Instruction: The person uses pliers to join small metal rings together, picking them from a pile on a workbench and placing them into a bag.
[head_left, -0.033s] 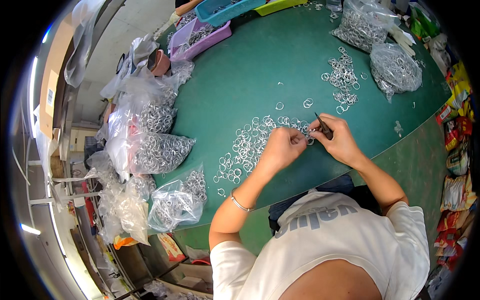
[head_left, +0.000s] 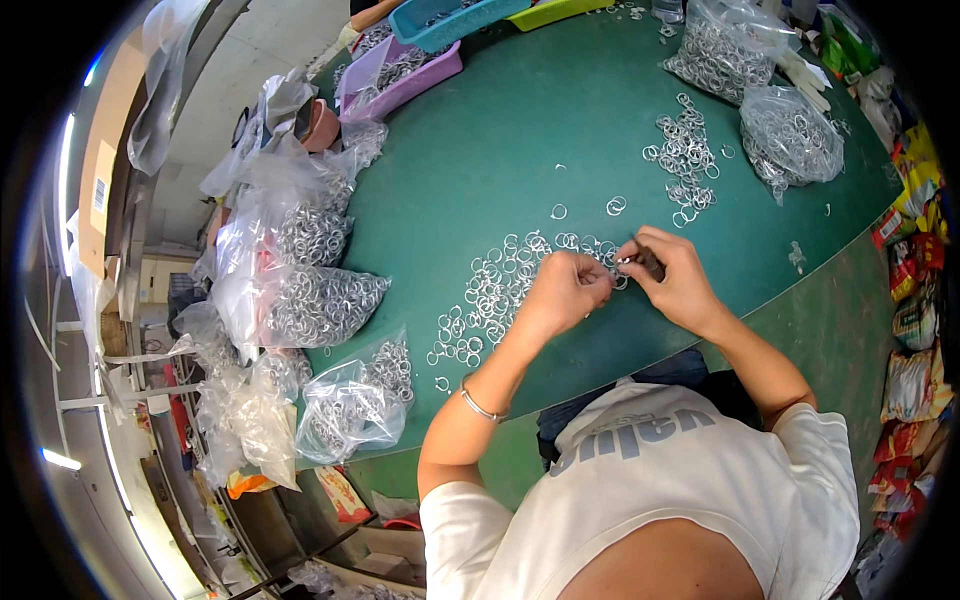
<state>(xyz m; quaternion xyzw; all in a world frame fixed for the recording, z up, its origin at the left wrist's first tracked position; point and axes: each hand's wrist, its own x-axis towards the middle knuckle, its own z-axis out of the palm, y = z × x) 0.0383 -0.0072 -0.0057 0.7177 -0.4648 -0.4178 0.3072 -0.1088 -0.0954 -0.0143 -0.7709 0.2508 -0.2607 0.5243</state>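
My left hand (head_left: 568,292) is closed in a pinch over the near edge of a loose pile of silver metal rings (head_left: 492,290). A small silver ring (head_left: 619,279) shows at its fingertips, partly hidden by them. Close beside it, my right hand (head_left: 678,272) is closed around a dark pointed tool (head_left: 650,262), which slants up from between thumb and fingers. The thumb and fingertip of that hand meet the silver piece between both hands. Two single rings, one of them a doubled-looking ring (head_left: 616,206), lie just beyond the hands.
Another heap of rings (head_left: 684,150) lies at the right on the green table (head_left: 480,130). Clear bags of rings stand at the left (head_left: 325,305) and far right (head_left: 792,140). Purple (head_left: 425,82) and blue (head_left: 440,28) trays sit at the back.
The dark tool in my right hand has turned slightly, and its tip looks blurred now. Both hands stay in nearly the same place.
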